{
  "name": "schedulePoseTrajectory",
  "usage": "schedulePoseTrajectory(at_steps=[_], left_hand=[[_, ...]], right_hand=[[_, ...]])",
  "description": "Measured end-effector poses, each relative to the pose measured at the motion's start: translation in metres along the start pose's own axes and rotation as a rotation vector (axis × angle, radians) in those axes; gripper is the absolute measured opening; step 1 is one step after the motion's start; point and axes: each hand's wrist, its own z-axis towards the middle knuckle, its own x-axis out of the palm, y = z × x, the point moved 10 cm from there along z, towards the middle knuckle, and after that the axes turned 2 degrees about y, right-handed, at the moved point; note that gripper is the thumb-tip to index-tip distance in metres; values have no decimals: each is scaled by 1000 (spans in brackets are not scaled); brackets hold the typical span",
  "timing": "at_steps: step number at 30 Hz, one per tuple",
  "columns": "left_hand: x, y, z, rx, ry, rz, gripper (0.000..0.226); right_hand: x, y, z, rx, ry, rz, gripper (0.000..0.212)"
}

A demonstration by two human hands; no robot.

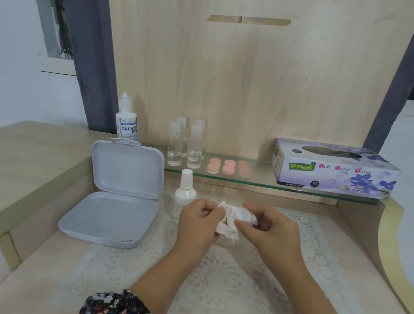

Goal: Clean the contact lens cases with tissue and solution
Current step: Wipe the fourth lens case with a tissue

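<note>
**deskwatcher:** So what's going on with the hands here?

**lenslurker:** Both are up over the lace mat, meeting in the middle. The left hand has its fingers curled round a crumpled white tissue, and the right hand pinches the same wad from the other side. If there's a lens case inside that tissue, I honestly can't tell, it's all bunched up.

**deskwatcher:** Where are the cases then?

**lenslurker:** Pink contact lens cases sit in a little cluster on the glass shelf, between four clear small bottles and the Mysoft tissue box. Well apart from the hands.

**deskwatcher:** And the solution?

**lenslurker:** The Dream Eye solution bottle stands upright at the shelf's left end, cap on. There's also a white spray bottle standing on the desk just beside the left hand, partly hidden behind it. Left of that, a grey plastic box lies open with its lid propped upright. Floral sleeves show at the bottom edge.
</note>
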Motion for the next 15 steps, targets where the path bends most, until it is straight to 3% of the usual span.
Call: schedulePoseTrajectory(at_steps=[6, 12, 15], left_hand=[[3, 15, 4, -148, 41, -250, 6], [25, 11, -1, -182, 257, -391, 20], [28, 6, -3, -167, 283, -443, 23]], right_hand=[[-17, -7, 7, 50, -135, 142, 28], [-7, -17, 9, 115, -72, 200, 28], [-10, -20, 10, 127, -88, 167, 28]])
